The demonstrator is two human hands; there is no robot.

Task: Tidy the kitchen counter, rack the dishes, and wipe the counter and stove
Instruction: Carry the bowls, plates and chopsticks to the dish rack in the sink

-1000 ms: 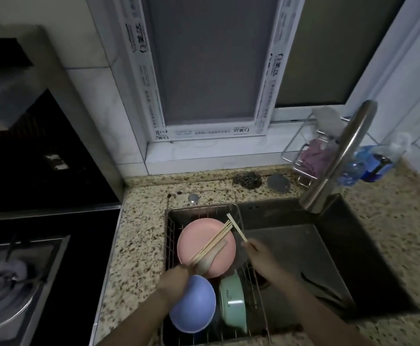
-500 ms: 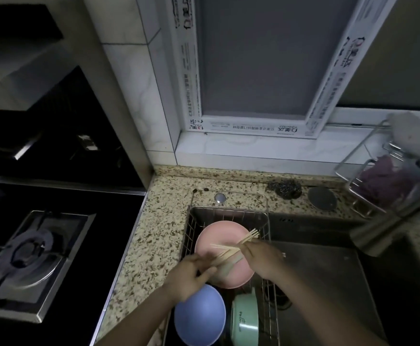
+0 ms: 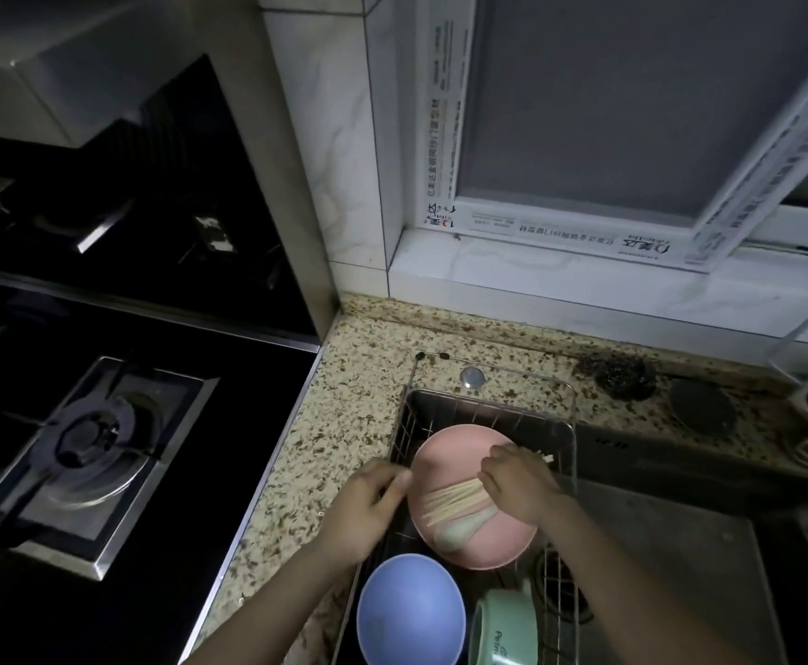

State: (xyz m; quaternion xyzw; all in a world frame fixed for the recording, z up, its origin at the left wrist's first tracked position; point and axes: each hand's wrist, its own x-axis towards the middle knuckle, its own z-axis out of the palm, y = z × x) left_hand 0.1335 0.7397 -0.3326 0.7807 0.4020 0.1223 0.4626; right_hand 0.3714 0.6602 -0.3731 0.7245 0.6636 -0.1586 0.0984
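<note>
My right hand (image 3: 519, 487) fingers grip chopsticks (image 3: 454, 500) lying with a pale spoon (image 3: 459, 529) on the pink plate (image 3: 445, 467) in the wire rack (image 3: 566, 477); left hand (image 3: 368, 506) fingers loosely curled, holding nothing, beside that plate.

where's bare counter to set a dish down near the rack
Free: the speckled counter strip between the stove and the wire rack, and the back-left corner under the windowsill. Crowded: the rack, holding pink plate, chopsticks, blue bowl, green cup; scrubber behind.
</note>
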